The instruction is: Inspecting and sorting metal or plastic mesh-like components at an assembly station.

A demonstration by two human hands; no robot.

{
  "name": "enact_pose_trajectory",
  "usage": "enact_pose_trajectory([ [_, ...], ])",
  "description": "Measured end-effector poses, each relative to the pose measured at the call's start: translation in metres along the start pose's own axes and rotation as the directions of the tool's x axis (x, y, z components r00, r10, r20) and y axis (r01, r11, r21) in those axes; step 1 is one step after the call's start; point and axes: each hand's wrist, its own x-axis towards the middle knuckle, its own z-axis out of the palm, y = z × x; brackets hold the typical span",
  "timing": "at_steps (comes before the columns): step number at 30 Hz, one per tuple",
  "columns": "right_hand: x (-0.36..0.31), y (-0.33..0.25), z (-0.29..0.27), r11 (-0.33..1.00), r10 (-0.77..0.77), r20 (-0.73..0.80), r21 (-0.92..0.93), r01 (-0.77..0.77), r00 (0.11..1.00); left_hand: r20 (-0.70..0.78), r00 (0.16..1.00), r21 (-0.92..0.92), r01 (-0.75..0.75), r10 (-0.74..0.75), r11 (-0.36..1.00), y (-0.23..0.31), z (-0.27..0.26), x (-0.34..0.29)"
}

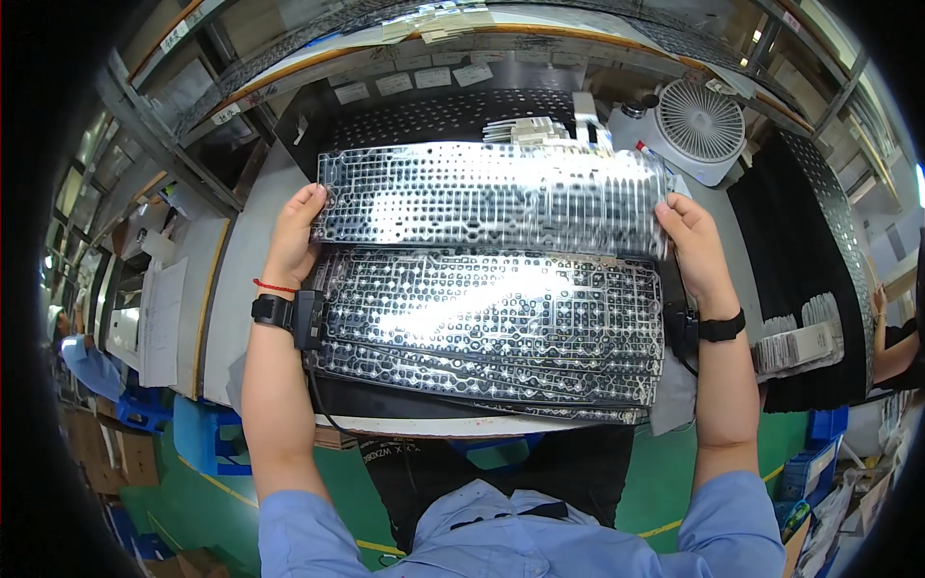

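Between my two hands I hold up a shiny keyboard membrane sheet [482,197], long, dark and covered with rows of round spots and thin pale lines. My left hand [297,226] pinches its left end, thumb on top. My right hand [692,236] grips the right end the same way. Just nearer to me lies a stack of similar sheets [491,318] on the table, its lower layers fanned out unevenly toward the front edge. Bright glare hides part of the pattern on both.
Beyond the held sheet stand a black perforated panel [448,114] and a pile of white strips [540,132]. A white fan [701,120] is at the far right. Stacked pale pieces [802,339] lie on black cloth to the right. A shelf edge [540,31] crosses above. Other people work at both sides.
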Motion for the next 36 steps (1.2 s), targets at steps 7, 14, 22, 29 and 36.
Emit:
enact_pose_trajectory([
  [7, 0.002, 0.005, -0.004, 0.999, -0.030, 0.013, -0.038, 0.030, 0.999, -0.035, 0.999, -0.002, -0.009, 0.009, 1.000, -0.005, -0.007, 0.003],
  [14, -0.001, -0.001, -0.006, 0.986, -0.154, -0.132, -0.091, 0.143, 0.979, 0.131, 0.991, -0.070, -0.022, 0.031, 0.997, -0.005, -0.032, 0.006],
  [22, 0.002, 0.005, -0.015, 0.977, -0.199, -0.195, 0.041, 0.211, 0.960, -0.105, 0.994, -0.065, -0.017, 0.010, 0.998, 0.006, 0.008, -0.003],
  [29, 0.000, -0.002, 0.001, 0.982, -0.188, -0.130, -0.050, 0.183, 0.973, 0.021, 1.000, 0.097, 0.006, -0.008, 0.995, -0.002, -0.005, 0.001],
  [36, -0.001, -0.003, 0.004, 0.981, -0.196, -0.129, -0.018, 0.196, 0.972, -0.008, 0.996, 0.193, 0.092, -0.092, 0.977, 0.003, 0.005, -0.004],
])
